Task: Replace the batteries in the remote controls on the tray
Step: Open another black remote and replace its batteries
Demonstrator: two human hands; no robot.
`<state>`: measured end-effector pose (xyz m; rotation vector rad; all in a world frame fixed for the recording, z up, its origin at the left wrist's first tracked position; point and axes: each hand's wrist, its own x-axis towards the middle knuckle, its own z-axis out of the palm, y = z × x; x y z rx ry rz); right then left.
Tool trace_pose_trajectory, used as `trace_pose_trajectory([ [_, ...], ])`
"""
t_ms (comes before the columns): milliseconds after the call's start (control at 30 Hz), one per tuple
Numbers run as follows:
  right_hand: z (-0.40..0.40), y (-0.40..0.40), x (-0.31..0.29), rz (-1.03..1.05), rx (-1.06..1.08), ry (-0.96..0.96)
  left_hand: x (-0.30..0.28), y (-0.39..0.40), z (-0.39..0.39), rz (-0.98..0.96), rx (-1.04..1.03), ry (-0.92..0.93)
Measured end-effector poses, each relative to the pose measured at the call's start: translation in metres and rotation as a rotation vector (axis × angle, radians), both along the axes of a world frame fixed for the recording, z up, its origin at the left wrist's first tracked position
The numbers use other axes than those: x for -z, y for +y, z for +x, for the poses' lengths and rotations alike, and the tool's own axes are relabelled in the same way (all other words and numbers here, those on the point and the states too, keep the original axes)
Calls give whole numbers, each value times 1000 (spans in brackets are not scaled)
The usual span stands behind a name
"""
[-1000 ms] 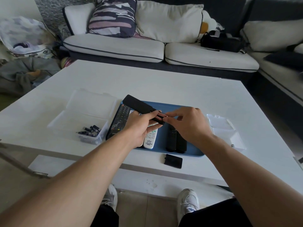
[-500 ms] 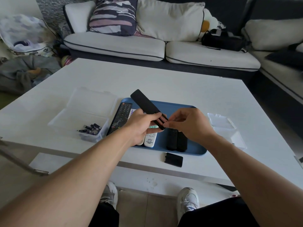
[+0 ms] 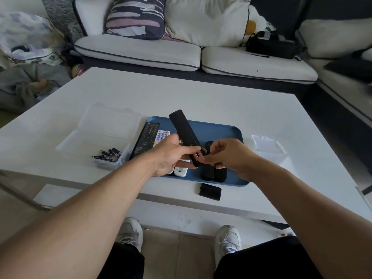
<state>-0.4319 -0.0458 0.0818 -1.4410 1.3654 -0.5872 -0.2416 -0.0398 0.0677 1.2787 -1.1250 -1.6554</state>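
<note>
Both my forearms [image 3: 104, 200] are showing bare, no sleeves, watch or rings. I'm wearing black shorts [image 3: 261, 258] and pale grey-white lace-up sneakers [image 3: 228, 241], laces showing on both.

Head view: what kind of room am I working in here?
Most likely a home living room: a cushioned sofa behind a low white coffee table, with a patterned throw pillow on it.

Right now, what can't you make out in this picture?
Head view only:
- Batteries in the held remote: left hand and right hand hide the open end.
- White remote: mostly under the left hand.
- Two black remotes: tops behind the right hand.
- Button labels: too small.
</note>
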Motion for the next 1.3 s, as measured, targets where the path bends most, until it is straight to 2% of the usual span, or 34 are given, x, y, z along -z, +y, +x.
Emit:
trace_pose_trajectory([
  [133, 2, 3, 0, -79, -10, 121, 5, 0, -1, -25, -50, -36],
  [200, 0, 4, -2, -140, -73, 341, 10, -1, 0, -41, -121, -40],
  [333, -2, 20, 14, -165, -371, 892, 18, -5, 5, -35, -240, -3],
  [400, 2, 30, 23, -208, -414, 1063, 20, -4, 4, -6, -263, 1],
  [567, 8, 40, 33, -310, -434, 1253, 23, -4, 1, 38, -237, -8],
  [700, 3, 42, 40, -268, -440, 1227, 24, -7, 4, 57, -264, 6],
  [800, 0, 39, 36, -186, -410, 1044, 23, -10, 7, 76, -303, 53],
  [867, 2, 34, 23, -179, -292, 856, 19, -11, 9, 98, -333, 116],
  [967, 6, 27, 2, -308, -47, 676, 14, -10, 10, 120, -362, 242],
  [1100, 21, 19, -1, -489, 69, 644, 12, -8, 8, 124, -324, 314],
  [1300, 42, 16, 7, -648, 36, 731, 17, -6, 5, -48, -265, 127],
])
